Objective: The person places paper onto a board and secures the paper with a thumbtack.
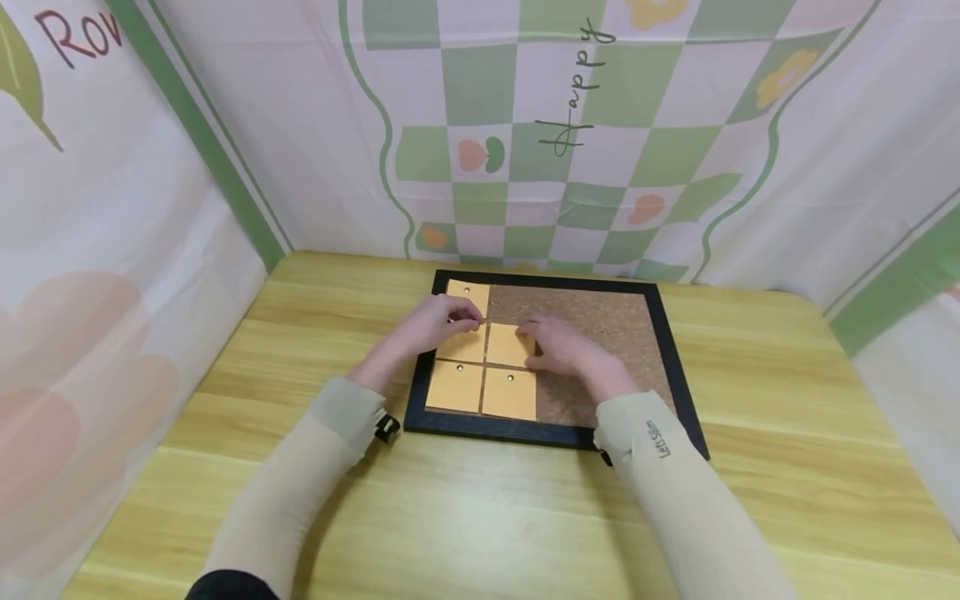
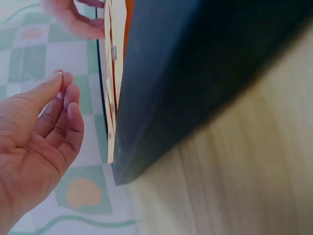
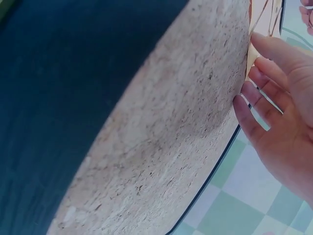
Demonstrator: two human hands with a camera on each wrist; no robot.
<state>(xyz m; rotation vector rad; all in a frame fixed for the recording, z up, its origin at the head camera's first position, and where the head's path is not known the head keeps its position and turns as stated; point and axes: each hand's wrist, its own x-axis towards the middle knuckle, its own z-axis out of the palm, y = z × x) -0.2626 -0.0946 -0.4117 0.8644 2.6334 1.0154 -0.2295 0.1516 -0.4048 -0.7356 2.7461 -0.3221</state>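
A black-framed cork board (image 1: 600, 333) lies on the table, with several square yellow-orange paper notes on its left part. Between thumb and index fingertip, my left hand (image 1: 435, 323) pinches a tiny silvery thumbtack (image 2: 60, 72), held just above the notes. With thumb and fingertips, my right hand (image 1: 566, 346) touches the right side of the middle-row note (image 1: 508, 346); its fingers are spread and gently bent. Silver tacks show in the top-left note (image 1: 472, 293), the bottom-left note (image 1: 453, 390) and the bottom-right note (image 1: 510, 398). My left hand partly covers the middle-left note (image 1: 459, 347).
The wooden table (image 1: 480, 517) extends around the board. A patterned cloth (image 1: 540, 125) hangs behind it, close to the far table edge. The board's raised black frame (image 1: 495, 427) borders the cork. Bare cork covers its right part.
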